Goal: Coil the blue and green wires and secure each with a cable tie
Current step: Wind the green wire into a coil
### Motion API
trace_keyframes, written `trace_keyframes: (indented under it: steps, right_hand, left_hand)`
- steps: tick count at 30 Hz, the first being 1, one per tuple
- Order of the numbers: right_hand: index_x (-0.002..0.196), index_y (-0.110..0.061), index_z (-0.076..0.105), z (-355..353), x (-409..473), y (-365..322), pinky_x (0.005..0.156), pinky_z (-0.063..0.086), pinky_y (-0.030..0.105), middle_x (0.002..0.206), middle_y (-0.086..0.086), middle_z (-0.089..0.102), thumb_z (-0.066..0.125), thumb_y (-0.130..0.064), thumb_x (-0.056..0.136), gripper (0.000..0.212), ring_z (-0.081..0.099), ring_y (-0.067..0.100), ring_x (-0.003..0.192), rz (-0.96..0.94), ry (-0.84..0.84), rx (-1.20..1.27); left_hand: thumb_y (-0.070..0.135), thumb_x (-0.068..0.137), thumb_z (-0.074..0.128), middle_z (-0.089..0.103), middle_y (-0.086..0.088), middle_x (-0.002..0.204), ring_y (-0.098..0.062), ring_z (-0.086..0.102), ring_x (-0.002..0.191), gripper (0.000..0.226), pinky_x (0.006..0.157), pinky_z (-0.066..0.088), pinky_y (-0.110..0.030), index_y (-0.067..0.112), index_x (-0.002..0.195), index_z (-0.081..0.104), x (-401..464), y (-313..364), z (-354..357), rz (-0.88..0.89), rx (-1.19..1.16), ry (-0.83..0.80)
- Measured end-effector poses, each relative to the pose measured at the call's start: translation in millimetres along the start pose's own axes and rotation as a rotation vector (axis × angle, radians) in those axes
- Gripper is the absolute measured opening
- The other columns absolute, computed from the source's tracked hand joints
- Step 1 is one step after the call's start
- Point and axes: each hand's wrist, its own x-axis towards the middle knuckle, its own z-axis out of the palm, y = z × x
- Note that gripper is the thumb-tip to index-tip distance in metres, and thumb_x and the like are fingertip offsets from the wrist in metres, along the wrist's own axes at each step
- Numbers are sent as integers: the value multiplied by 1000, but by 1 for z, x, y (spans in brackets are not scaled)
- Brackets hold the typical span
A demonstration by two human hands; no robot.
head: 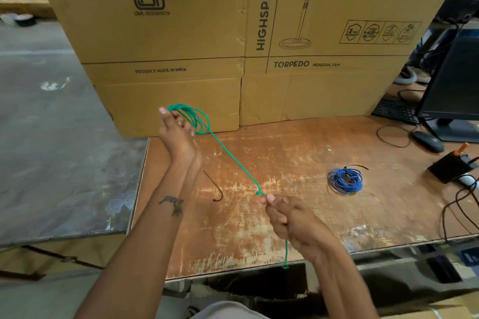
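While left hand [178, 134] grips green wire [233, 158] coil, right hand [287, 217] pinches tail.

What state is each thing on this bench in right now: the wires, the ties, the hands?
green wire: partly coiled, rest stretched taut between the hands
blue wire: coiled, tied, lying on the table
black cable tie: loose, unused, on the table
left hand: holds the green loops
right hand: pinches the wire's straight part

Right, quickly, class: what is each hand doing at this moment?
Left hand: fingers grip the coiled loops of the green wire.
Right hand: fingers pinch the wire's loose stretch.
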Motion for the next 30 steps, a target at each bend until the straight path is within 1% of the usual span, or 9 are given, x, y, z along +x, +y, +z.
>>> trace_keyframes:
  steps: [3,6,9,12,16,20,24,26,30]
  right_hand:
    - [99,-13,57,-27,-2,2,54,29,23,54,-10,43,60,-9,105,9,34,7,50,169,-348,566]
    - [90,-14,59,-40,5,11,57,27,24,70,-6,44,79,-9,91,21,30,7,57,189,-309,599]
    - [106,-8,71,-40,4,8,45,22,20,79,-3,46,80,-20,93,20,22,6,53,58,-13,255]
    - [134,-34,71,-33,4,6,47,23,24,82,-1,53,64,-22,107,30,28,9,55,-241,221,-179]
    - [112,-31,76,-22,14,8,57,46,28,82,-6,76,62,-23,109,16,60,13,54,-463,366,-655]
    - [113,-11,74,-9,29,25,72,41,28,101,-2,63,52,-8,110,22,62,19,83,-440,616,-1134]
    - [137,-17,63,11,24,40,74,43,32,110,0,63,44,-4,109,36,64,22,102,-524,633,-1083]
    - [152,-35,49,9,13,43,69,50,34,114,-10,60,48,-26,113,41,60,10,95,-599,539,-1131]
    - [124,-41,72,-4,2,48,61,53,34,110,-15,52,63,-52,105,23,54,10,87,-748,474,-1238]
  left_hand:
    - [35,115,29,34,10,40,-5,27,29,43,33,23,-20,21,77,42,23,14,-7,-311,-114,-64]
    - [30,114,28,31,8,36,-5,24,26,44,31,19,-20,21,72,39,29,31,-12,-502,-59,-134]
    - [31,114,28,32,9,37,-5,26,26,41,30,19,-18,22,76,40,19,36,-8,-507,85,-226]
    - [34,115,28,34,11,39,-3,25,27,41,30,21,-17,19,79,42,-3,23,-3,-427,185,-242]
    - [37,114,33,35,12,45,-4,27,33,39,37,22,-19,17,83,46,-34,7,4,-381,176,-242]
    - [37,113,35,38,11,47,-5,30,35,37,38,25,-20,19,83,46,-51,-8,7,-374,109,-174]
    - [37,114,29,36,11,41,-5,27,29,39,34,22,-18,21,81,42,-43,-9,4,-471,48,-71]
    - [37,115,27,33,10,37,-5,25,26,42,32,19,-17,22,78,40,-25,-3,1,-503,27,-6]
    - [36,115,27,32,10,35,-5,23,24,43,31,16,-14,23,76,38,-1,4,-10,-517,68,40]
